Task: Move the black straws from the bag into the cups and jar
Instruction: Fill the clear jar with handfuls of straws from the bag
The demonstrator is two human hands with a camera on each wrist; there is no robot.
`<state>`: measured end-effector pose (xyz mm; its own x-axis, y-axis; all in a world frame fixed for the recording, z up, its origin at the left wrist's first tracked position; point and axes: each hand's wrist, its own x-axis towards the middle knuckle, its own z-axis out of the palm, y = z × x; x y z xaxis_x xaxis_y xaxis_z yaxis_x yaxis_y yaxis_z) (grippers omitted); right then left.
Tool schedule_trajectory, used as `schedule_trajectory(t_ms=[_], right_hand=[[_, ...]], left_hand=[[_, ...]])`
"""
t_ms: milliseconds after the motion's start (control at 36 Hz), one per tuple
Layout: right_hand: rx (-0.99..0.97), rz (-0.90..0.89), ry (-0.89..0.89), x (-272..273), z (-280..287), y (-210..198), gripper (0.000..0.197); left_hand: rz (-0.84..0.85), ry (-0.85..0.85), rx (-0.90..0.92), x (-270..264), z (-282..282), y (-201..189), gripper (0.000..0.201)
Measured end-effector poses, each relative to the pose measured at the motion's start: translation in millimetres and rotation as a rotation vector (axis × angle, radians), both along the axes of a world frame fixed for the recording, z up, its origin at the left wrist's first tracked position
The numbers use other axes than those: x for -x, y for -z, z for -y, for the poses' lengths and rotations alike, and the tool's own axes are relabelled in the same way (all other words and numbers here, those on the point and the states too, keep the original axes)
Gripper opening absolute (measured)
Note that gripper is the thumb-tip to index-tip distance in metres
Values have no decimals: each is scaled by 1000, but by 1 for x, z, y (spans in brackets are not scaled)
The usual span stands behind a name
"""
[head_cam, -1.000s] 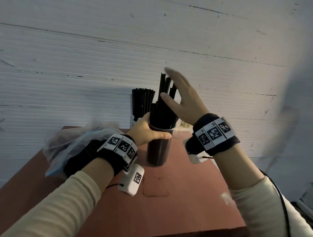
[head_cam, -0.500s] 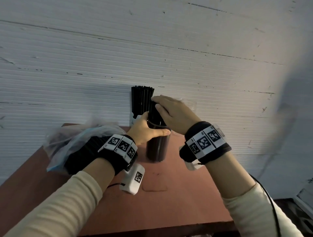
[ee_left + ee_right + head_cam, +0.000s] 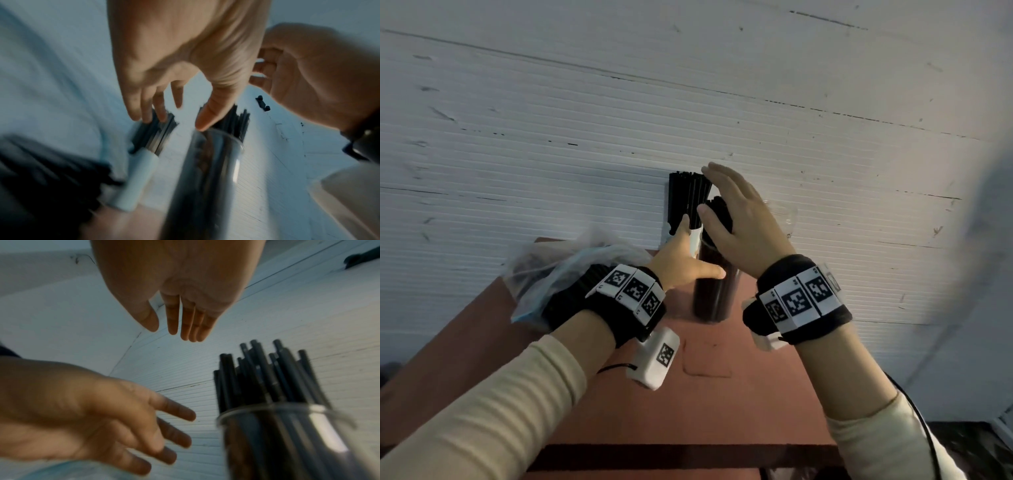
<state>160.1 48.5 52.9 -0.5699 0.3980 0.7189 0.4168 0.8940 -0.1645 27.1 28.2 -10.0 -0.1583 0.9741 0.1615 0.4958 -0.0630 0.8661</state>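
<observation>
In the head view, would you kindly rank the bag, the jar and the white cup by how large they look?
1. bag, largest, partly hidden by the left wrist.
2. jar.
3. white cup, mostly hidden, so unsure.

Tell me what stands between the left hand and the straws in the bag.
Nothing visible does. The left hand, open beside the jar, has the bag just left of its wrist; only the bag's own plastic covers the straws.

Reddish-brown table (image 3: 640, 404) against white ribbed wall (image 3: 585, 120).
</observation>
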Motion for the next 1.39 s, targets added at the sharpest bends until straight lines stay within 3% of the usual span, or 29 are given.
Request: schedule_trajectory(t_ms=[56, 139, 167, 250, 417, 555, 667, 805, 1167, 1389], right_hand=[[-40, -74, -37, 7, 8, 2, 44], [-44, -181, -98, 21, 19, 8, 29], [-25, -210, -121, 26, 24, 11, 24], [96, -183, -174, 42, 35, 22, 14], [344, 237, -155, 79, 41, 51, 24], [425, 628, -69, 110, 45, 64, 36], [406, 735, 1, 125, 49, 66, 41], [456, 719, 54, 138, 50, 71, 51], [393, 786, 74, 145, 53, 59, 43], [432, 647, 45, 138, 50, 54, 35]], left_hand=[[-40, -64, -34, 12, 12, -3, 108], [-108, -171, -145, 35, 32, -9, 42], [-139, -194, -161, 44, 39, -11, 33], [-195, -258, -205, 70, 62, -20, 29], [-363, -301, -145, 116, 98, -18, 17], [-421, -127, 100, 136, 108, -7, 31], [-428, -143, 136, 141, 107, -3, 47], [-406, -240, 48, 141, 102, -9, 44], [-384, -287, -28, 144, 96, -12, 47], [-393, -293, -23, 147, 97, -13, 49]])
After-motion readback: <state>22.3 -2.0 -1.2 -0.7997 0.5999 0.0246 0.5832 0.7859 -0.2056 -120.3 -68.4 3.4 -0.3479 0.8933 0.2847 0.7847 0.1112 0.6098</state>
